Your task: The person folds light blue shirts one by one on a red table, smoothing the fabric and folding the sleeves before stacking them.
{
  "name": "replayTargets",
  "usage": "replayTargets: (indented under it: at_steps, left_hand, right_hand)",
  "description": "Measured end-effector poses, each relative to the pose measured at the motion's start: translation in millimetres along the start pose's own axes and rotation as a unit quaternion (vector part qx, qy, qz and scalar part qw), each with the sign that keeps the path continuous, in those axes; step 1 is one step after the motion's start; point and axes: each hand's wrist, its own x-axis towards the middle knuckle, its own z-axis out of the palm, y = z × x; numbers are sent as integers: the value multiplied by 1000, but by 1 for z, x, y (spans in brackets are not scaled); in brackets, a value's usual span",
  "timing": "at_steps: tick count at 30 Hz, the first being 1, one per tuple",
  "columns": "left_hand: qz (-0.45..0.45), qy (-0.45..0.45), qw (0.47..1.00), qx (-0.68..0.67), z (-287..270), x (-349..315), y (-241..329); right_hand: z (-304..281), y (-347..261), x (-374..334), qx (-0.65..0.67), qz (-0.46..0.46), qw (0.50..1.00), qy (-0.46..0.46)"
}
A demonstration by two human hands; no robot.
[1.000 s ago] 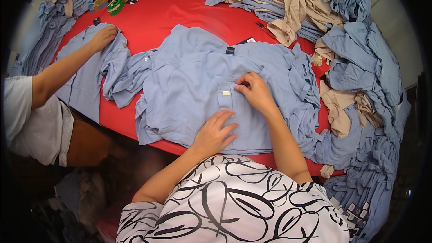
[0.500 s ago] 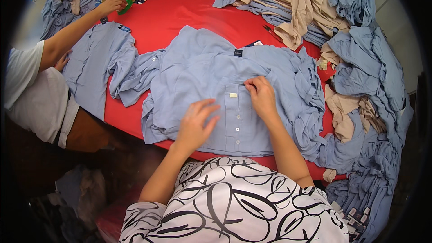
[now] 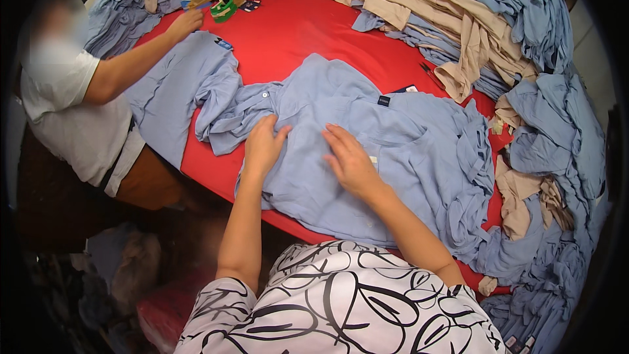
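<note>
two hands, both open, are over a light-blue shirt (image 3: 419, 151) that lies on the red counter (image 3: 288, 33): the left hand (image 3: 264, 149) over its left part, thumb apart from the fingers, the right hand (image 3: 352, 162) over its front, fingers spread. just right of the right hand is one pale sticker (image 3: 373, 159), partly hidden. beyond the left hand shows one white button (image 3: 265, 94). beyond the right hand sits one dark neck label (image 3: 384, 101), its print seemingly too small to read, then one dark-and-white tag (image 3: 410, 88). left of the left hand, one co-worker (image 3: 85, 118) stands by a second blue shirt (image 3: 167, 82) with one blue label (image 3: 223, 44). farther out, one pair of dark snips (image 3: 430, 73) lies right of the right hand; past the left hand sits one green tape dispenser (image 3: 224, 12).
</note>
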Motion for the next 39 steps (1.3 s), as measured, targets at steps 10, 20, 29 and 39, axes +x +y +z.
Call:
replayTargets:
  at_steps: [10, 20, 29, 39]
  left_hand:
    - [-33, -199, 964, -171, -78, 5, -10]
    - [97, -352, 912, -188, -213, -25, 1]
    - [-192, -336, 912, 136, -223, -58, -109]
    - [-310, -283, 873, -248, -251, -100, -155]
  right_hand:
    - [17, 10, 2, -161, 29, 981, -108]
    - [17, 6, 2, -182, 61, 978, -75]
    - [24, 8, 5, -244, 92, 961, -94]
    - [33, 15, 2, -247, 78, 963, -80]
